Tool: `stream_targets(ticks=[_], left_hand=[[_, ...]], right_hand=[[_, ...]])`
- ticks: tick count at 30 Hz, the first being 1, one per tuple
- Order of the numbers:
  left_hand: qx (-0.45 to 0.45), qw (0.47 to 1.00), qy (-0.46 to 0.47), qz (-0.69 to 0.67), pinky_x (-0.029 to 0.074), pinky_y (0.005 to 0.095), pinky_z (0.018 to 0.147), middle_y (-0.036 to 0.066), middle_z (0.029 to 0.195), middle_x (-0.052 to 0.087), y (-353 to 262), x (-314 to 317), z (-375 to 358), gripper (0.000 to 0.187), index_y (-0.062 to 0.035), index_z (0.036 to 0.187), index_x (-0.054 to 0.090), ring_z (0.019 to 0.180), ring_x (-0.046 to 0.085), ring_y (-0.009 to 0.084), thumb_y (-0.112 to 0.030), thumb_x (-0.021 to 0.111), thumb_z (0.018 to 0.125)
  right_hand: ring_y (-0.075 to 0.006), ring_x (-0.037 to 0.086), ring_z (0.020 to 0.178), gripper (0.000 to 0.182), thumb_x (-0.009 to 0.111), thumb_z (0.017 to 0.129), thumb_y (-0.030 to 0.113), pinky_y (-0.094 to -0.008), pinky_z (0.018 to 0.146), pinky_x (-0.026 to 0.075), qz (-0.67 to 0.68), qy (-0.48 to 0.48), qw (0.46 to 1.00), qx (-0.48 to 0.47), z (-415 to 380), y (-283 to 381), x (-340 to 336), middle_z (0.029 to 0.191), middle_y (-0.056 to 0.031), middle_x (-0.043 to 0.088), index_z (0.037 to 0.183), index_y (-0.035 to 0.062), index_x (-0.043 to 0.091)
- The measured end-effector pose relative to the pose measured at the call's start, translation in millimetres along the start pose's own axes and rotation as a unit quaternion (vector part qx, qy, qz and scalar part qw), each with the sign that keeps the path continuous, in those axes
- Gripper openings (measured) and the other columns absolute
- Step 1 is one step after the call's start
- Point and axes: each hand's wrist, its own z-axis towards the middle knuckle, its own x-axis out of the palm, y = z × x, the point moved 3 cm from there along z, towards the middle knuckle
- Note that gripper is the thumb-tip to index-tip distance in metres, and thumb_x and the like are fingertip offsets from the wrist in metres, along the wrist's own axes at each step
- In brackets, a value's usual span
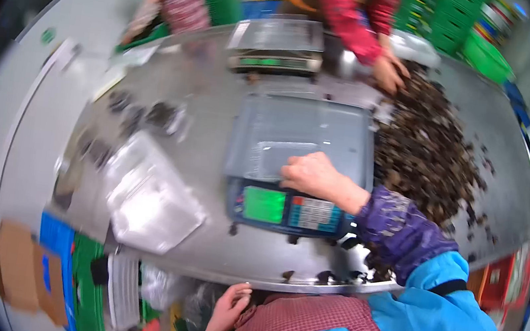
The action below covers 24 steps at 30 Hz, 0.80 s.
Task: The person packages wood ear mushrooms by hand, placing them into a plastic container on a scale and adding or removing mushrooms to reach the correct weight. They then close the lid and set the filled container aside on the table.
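My right hand (pixel 317 178), in a purple sleeve, is over the plate of a grey digital scale (pixel 348 143). Its fingers are closed at the right side of a small clear plastic tray (pixel 268 157) that lies on the plate; the fingertips are partly hidden. The scale's green display (pixel 263 205) is lit, but its digits are blurred. Low in the view, my left hand (pixel 230 311) hangs by the table's front edge beside my checked apron, fingers loosely curled and apart, holding nothing. Right of the scale lies a heap of small dark brown pieces (pixel 428 147), too blurred to name.
Clear plastic trays (pixel 150 197) are stacked on the metal table (pixel 205 137) at left, near several small filled packs (pixel 161 115). A second scale (pixel 276 45) stands at the back. Across the table, a person's hands (pixel 389 73) touch the heap; another person bends at back left.
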Motion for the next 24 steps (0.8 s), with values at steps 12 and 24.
stream_targets(ticks=[12, 24], left_hand=[[0.138, 0.913, 0.289, 0.254, 0.048, 0.0313, 0.09, 0.014, 0.119, 0.056, -100.6, 171.5, 107.4, 0.035, 0.0005, 0.121, 0.053, 0.111, 0.055, 0.0214, -0.005, 0.058, 0.086], [0.283, 0.817, 0.096, 0.492, 0.03, 0.051, 0.105, 0.033, 0.144, 0.009, -130.0, 361.3, 259.9, 0.118, -0.0189, 0.146, 0.004, 0.128, 0.026, 0.0518, -0.007, 0.083, 0.06]], right_hand=[[-0.0285, 0.058, 0.098, 0.046, 0.073, 0.073, 0.022, -0.0379, 0.086, 0.047, 0.03, -0.157, 0.906, 0.392, -257.3, -107.9, -61.3, 0.109, -0.0107, 0.057, 0.113, 0.0077, 0.054], [-0.0409, 0.038, 0.126, 0.119, 0.086, 0.056, 0.031, -0.0424, 0.103, 0.036, 0.177, -0.023, 0.835, 0.52, -324.4, -194.8, -28.2, 0.136, -0.0297, 0.034, 0.144, 0.0046, 0.01]])
